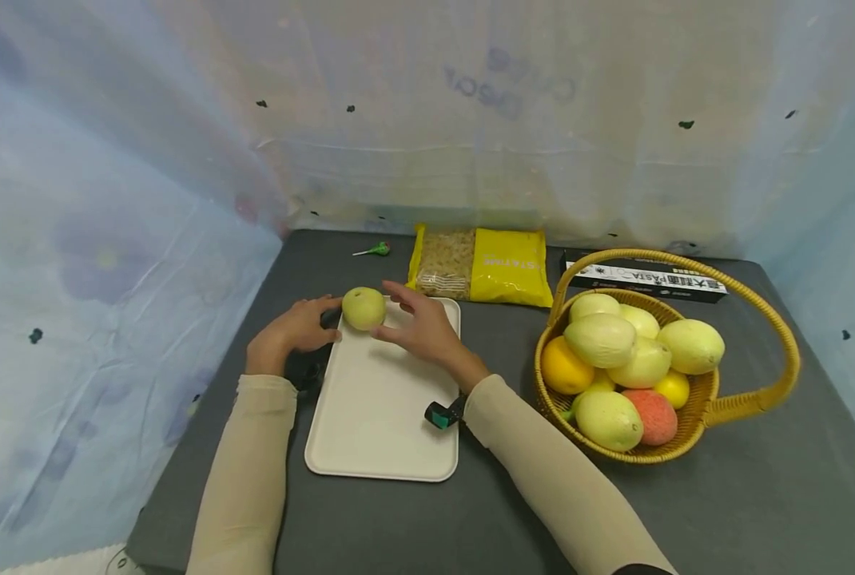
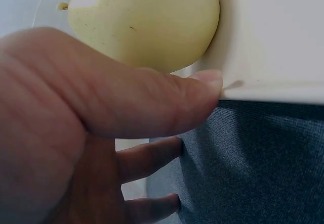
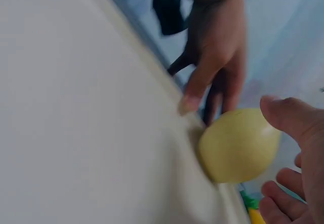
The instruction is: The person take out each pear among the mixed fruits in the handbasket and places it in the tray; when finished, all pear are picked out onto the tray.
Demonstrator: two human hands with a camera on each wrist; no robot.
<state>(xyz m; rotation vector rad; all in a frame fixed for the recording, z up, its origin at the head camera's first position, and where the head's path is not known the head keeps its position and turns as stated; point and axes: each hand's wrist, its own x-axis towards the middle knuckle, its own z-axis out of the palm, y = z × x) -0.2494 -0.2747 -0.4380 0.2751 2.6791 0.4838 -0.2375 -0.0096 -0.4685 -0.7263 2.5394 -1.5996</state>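
Note:
A round, pale yellow pear (image 1: pixel 363 309) sits in the far left corner of a cream tray (image 1: pixel 380 407). My left hand (image 1: pixel 294 331) is at the tray's left edge beside the pear. In the left wrist view, its thumb (image 2: pixel 167 100) lies by the tray's rim and its other fingers reach down to the dark cloth. My right hand (image 1: pixel 423 323) is over the tray, just right of the pear, thumb and fingers spread around its side. In the right wrist view a gap shows between that hand (image 3: pixel 298 158) and the pear (image 3: pixel 240 145).
At the right stands a wicker basket (image 1: pixel 715 411) with a tall handle, holding several pale melons, an orange (image 1: pixel 566 366) and a red fruit (image 1: pixel 654 417). Behind lie a yellow pasta bag (image 1: pixel 510 266), a black pasta box (image 1: pixel 643 281) and a green lollipop (image 1: pixel 380 248). Curtains enclose the table.

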